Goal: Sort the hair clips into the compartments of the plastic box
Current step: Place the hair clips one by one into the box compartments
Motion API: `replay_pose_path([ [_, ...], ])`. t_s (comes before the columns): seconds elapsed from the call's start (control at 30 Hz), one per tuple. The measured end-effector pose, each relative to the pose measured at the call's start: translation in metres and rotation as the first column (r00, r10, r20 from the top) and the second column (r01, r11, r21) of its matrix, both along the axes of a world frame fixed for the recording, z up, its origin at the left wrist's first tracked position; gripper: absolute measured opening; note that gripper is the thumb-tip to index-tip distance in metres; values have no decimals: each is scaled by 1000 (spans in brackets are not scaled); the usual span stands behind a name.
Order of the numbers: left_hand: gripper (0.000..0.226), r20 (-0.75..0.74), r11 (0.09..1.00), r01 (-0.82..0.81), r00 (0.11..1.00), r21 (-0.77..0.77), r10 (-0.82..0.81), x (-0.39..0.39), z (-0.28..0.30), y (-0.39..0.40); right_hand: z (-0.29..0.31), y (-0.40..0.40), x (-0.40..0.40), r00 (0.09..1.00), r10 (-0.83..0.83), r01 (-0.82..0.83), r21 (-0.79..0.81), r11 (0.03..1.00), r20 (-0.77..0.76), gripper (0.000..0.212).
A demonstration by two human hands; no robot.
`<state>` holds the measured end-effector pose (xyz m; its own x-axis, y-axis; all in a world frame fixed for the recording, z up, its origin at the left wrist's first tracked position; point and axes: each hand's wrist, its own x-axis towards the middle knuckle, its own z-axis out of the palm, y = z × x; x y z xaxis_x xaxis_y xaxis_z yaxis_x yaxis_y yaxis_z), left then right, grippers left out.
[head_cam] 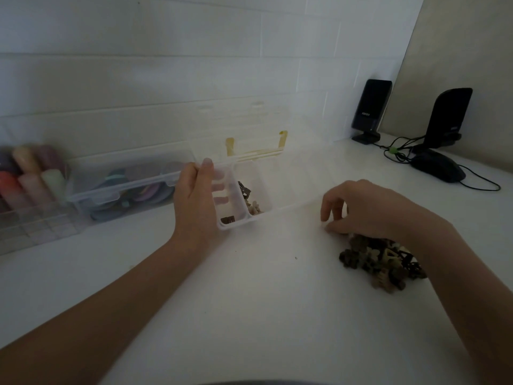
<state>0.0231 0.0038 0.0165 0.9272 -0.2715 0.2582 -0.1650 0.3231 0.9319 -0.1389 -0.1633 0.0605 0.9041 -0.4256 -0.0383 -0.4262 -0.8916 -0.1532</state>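
Clear plastic box (291, 187) is being gripped at its left end by the left hand (194, 195); few clips (251, 202) are lying inside. Most clips (380, 262) are being left piled near right, where the right hand (358, 209) is curled; whether one is being pinched cannot be told.

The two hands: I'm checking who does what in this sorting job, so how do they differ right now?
The left hand grips the left end wall of the clear plastic box, thumb on top; the right hand touches no box. The left hand's fingers reach into a compartment; the right hand's fingers curl down over the table beside the loose pile of hair clips. Both are bare.
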Motion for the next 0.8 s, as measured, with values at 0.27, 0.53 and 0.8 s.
replay_pose_path([
  [0.27, 27, 4, 1000, 4, 1000, 0, -4, 0, 0, 0, 1, -4, -5, 975, -183, 175, -71, 982, -128, 23],
  [0.53, 27, 5, 1000, 8, 1000, -10, -8, -1, 0, 0, 1, 4, 2, 986, 104, -135, 254, 958, 132, 18],
  [0.8, 27, 106, 1000, 23, 994, -12, -22, -1, -3, 1, -2, 16, 11, 824, 187, -376, 269, 887, 535, 26],
])
